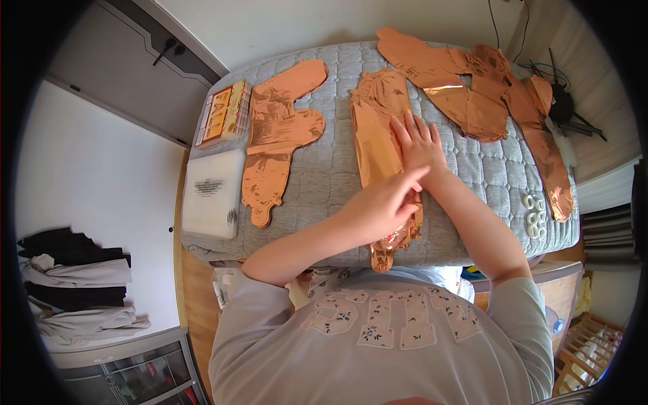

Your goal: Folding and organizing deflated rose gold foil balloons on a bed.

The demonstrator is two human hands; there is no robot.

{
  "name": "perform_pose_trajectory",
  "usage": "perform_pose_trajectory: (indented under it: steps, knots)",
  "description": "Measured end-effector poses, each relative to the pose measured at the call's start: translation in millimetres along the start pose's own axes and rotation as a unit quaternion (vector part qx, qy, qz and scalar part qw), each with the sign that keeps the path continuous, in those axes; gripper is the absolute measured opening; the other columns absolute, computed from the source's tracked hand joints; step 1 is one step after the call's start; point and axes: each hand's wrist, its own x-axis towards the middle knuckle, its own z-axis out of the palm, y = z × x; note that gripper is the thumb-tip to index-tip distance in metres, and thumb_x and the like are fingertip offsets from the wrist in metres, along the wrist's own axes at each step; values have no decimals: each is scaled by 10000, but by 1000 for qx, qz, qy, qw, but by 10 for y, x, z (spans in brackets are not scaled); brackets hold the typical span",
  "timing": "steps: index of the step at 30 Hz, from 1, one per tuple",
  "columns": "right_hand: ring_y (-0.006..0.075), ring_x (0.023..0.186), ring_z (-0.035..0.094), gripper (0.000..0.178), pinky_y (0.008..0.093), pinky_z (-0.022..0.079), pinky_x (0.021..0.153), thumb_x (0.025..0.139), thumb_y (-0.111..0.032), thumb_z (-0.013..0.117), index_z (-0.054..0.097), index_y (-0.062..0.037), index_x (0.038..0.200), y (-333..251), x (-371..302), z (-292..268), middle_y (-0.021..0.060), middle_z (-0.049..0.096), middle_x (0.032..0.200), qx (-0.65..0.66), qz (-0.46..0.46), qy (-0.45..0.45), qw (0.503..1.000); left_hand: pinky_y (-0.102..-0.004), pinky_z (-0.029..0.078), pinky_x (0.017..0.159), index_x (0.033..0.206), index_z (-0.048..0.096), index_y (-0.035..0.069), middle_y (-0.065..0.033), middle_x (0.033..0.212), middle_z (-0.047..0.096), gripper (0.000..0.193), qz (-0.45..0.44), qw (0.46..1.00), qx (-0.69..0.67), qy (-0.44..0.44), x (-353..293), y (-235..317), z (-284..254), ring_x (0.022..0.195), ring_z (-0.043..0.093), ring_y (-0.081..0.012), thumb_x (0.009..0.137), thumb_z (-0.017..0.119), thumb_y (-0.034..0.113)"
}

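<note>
A grey quilted mattress (325,202) is filled to its right edge by sprawled copper foil (439,64), whose upper end is laid over the far edge. The middle foil piece (374,148), the one being handled, is stretched lengthwise near the centre; its lower tip is placed at the near edge, its upper end short of the far one. Strips of bare quilting are seen on both its sides. Beyond the left strip, the left foil piece (270,138) is laid flat, just beside a white packet (214,196) and a colourful box (223,113), both set along the left edge. The right hand (421,143) is laid palm down on the middle piece, its fingers parted. The left hand (388,206) is held above its lower part; whether anything is pinched cannot be told. Small white rolls (534,217) are grouped near the right edge.
</note>
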Motion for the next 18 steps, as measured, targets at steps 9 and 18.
perform_pose_trajectory:
  steps: [9, 18]
  knots:
    - [302, 1547, 288, 676, 546, 246, 1248, 1054, -251, 472, 181, -233, 1664, 69, -3, 38, 125, 232, 1711, -30, -18, 1, 999, -383, 560, 988, 1639, 189, 68, -172, 1467, 532, 835, -9, 956, -271, -111, -38, -261, 18, 1131, 698, -251, 985, 697, 174]
    - [330, 1549, 284, 656, 563, 236, 1248, 1034, -234, 489, 246, -203, 1642, 146, 14, 150, 159, 256, 1697, 17, -20, 27, 999, -539, 266, 1250, 1618, 208, -33, -288, 1648, 272, 868, -37, 976, 214, 10, 119, -1035, -403, 1538, 274, -416, 1029, 586, 482]
